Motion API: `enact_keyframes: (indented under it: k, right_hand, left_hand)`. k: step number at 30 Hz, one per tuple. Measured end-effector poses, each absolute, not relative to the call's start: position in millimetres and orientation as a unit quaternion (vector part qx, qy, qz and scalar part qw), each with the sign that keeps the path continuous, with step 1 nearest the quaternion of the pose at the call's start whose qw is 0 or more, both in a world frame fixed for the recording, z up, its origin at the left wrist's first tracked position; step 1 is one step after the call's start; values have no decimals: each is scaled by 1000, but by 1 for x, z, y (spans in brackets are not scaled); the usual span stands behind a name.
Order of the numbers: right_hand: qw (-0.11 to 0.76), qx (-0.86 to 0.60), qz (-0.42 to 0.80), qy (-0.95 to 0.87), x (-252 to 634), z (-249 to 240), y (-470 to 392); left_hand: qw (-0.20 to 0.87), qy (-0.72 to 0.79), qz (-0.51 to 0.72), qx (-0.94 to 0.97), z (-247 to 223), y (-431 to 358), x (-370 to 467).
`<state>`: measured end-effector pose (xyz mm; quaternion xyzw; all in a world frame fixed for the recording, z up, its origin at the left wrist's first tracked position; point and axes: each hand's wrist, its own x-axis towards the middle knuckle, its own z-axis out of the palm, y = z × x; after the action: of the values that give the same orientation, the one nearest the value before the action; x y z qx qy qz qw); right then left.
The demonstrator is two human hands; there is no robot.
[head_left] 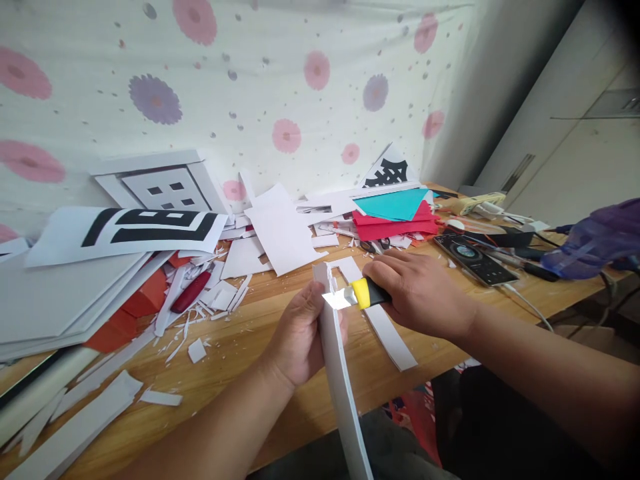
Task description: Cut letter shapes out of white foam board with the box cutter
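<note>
The left hand [299, 333] and the right hand [416, 287] are both bare.
The left forearm [230, 413] and the right forearm [540, 357] are bare too, as far up as they can be seen. Each one looks smooth and round, thick up by the elbow end and thinner down by the wrist. Down low, near the lap, there is dark grey cloth [395, 450] with soft folds. To the right is black cloth [505, 413], so dark that its shape is hard to see. Between them peeks some bright red cloth [423, 417] with little white and blue bits. It is hard to tell which of these cloths are worn.
</note>
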<state>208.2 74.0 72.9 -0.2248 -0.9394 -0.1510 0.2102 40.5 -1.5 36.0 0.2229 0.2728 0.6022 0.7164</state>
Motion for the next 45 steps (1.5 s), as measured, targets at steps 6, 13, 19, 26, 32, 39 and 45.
enact_keyframes:
  k: [6, 13, 19, 26, 32, 39, 45]
  right_hand:
    - [227, -224, -164, -933, 211, 70, 79]
    - [216, -222, -152, -939, 205, 73, 74]
    - [234, -231, -152, -932, 209, 75, 80]
    - [221, -219, -138, -940, 207, 76, 77]
    - [228, -229, -143, -935, 209, 78, 80]
    - [280, -243, -224, -901, 216, 71, 90]
    - [382, -284, 24, -879, 213, 68, 90]
  left_hand:
    - [718, 263, 603, 229, 33, -1, 40]
    - [717, 275, 602, 219, 34, -3, 42]
    - [700, 276, 605, 260, 34, -4, 43]
    - [709, 275, 599, 252, 31, -4, 43]
    - [703, 269, 599, 273, 34, -6, 44]
    - [712, 255, 596, 270, 39, -6, 44]
    - [705, 262, 610, 250, 37, -5, 44]
